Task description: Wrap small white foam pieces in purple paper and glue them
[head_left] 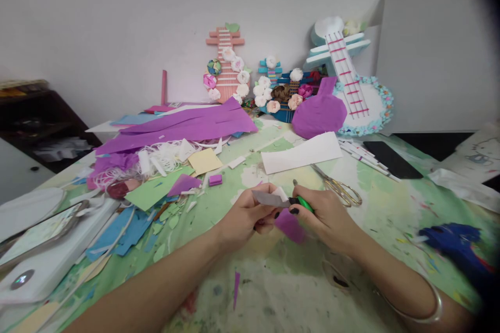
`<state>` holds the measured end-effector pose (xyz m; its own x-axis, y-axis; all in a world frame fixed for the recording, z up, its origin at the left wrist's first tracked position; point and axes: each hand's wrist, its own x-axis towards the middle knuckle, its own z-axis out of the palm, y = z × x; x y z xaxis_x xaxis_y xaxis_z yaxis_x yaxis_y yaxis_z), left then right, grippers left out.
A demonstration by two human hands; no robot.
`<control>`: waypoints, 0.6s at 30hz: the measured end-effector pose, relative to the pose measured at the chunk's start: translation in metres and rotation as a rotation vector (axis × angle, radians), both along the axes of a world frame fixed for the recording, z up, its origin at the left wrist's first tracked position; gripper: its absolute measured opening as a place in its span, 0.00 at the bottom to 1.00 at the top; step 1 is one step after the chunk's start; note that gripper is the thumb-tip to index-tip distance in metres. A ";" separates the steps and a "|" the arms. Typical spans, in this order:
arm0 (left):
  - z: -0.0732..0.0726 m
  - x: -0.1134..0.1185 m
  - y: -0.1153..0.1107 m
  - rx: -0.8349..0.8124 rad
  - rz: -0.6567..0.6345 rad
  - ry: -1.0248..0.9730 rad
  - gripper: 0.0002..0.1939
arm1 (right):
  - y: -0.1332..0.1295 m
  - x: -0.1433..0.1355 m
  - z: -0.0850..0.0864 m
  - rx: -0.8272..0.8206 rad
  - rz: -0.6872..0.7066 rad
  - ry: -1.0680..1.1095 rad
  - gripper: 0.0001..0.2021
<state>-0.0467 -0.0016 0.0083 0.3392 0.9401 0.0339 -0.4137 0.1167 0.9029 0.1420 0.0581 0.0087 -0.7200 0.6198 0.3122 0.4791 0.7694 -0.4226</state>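
In the middle of the table, my right hand (326,216) is closed round the green and black handle of a knife (270,199). Its grey blade points left, across the fingers of my left hand (246,214). A small white piece (280,193), perhaps foam, is pinched in my left hand just behind the blade. Whether the edge touches it I cannot tell. Below the knife lies a rounded purple piece (289,227), partly hidden by my fingers. Gold-handled scissors (340,188) lie beyond my right hand, and a white strip (302,153) is farther back.
Purple sheets (187,125), white string (167,158) and coloured scraps crowd the left side, near a phone (42,229). Decorated model guitars (226,70) lean on the wall, with a purple guitar shape (320,112) in front. At right are a black phone (392,159) and a blue glue gun (453,242).
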 end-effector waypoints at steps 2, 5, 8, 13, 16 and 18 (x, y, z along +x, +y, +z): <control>0.001 0.000 -0.001 -0.005 0.008 -0.009 0.17 | 0.000 0.000 -0.001 -0.002 0.000 0.000 0.18; 0.002 0.000 -0.001 -0.006 0.007 -0.021 0.17 | 0.000 0.001 -0.001 -0.009 -0.001 -0.001 0.17; 0.001 0.000 -0.001 0.015 -0.005 -0.038 0.16 | 0.001 0.001 0.000 -0.020 -0.003 0.006 0.17; 0.002 -0.001 -0.001 0.034 -0.002 -0.066 0.16 | 0.003 0.002 0.000 -0.040 -0.019 0.011 0.17; 0.003 -0.002 -0.001 0.032 0.008 -0.065 0.14 | 0.006 0.003 -0.001 -0.029 -0.033 0.009 0.18; 0.004 -0.002 0.000 0.025 0.018 -0.059 0.14 | 0.007 0.003 -0.001 -0.038 -0.037 0.014 0.19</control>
